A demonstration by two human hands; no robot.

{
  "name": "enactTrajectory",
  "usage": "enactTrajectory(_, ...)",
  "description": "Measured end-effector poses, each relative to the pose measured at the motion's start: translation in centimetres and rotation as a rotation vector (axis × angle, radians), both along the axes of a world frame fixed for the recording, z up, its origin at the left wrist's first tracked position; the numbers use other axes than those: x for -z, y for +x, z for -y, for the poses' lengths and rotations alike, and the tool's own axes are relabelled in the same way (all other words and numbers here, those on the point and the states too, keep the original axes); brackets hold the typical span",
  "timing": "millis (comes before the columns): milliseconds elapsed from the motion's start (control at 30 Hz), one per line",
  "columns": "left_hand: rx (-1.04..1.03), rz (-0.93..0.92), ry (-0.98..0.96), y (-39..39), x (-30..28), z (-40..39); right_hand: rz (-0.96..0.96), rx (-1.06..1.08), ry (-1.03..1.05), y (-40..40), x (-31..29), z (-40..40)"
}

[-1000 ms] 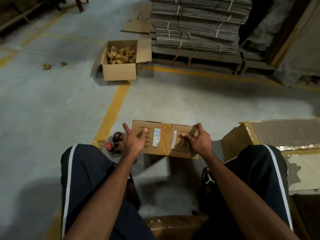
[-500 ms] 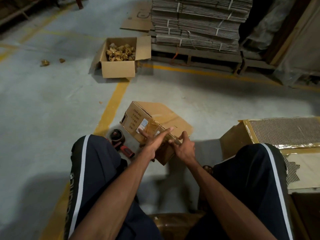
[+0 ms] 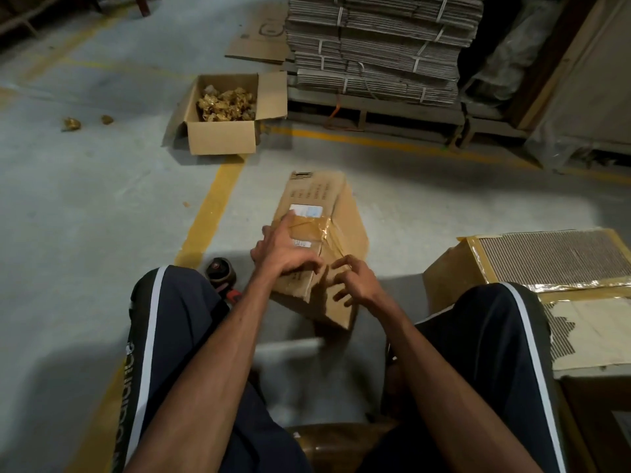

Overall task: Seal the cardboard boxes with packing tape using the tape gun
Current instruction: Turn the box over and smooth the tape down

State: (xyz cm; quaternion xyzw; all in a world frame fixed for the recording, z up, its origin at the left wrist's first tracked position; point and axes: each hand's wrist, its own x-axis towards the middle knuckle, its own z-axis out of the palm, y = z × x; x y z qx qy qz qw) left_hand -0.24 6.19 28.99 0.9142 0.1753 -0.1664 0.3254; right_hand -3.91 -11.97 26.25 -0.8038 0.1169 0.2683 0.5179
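Observation:
A small closed cardboard box point(image 3: 336, 213) lies on the concrete floor between my knees, its long side pointing away from me, brown tape crossing its upper face beside a white label. My left hand point(image 3: 285, 252) rests flat on that taped face with fingers spread. My right hand point(image 3: 353, 281) touches the box's near end with loosely spread fingers. The tape gun point(image 3: 222, 273), dark roll and red handle, lies on the floor by my left knee, partly hidden behind my leg.
An open carton point(image 3: 222, 141) of golden crumpled pieces stands ahead on the left by a yellow floor line. Bundled flat cardboard point(image 3: 375, 56) is stacked on a pallet behind. A large taped box point(image 3: 450, 278) stands at my right knee.
The box has been turned from lying crosswise to pointing away from me. Both hands moved from its ends onto its top face and near end.

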Motion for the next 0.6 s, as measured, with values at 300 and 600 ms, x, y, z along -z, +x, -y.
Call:
enactTrajectory(300,0.518,0.002,0.062,-0.5,0.0,-1.1,0.423,0.205,-0.248,0.0,2.4,4.6)
enactTrajectory(600,0.717,-0.027,0.101,0.2,1.8,-1.7,0.562,0.171,-0.251,-1.6,4.2,6.8)
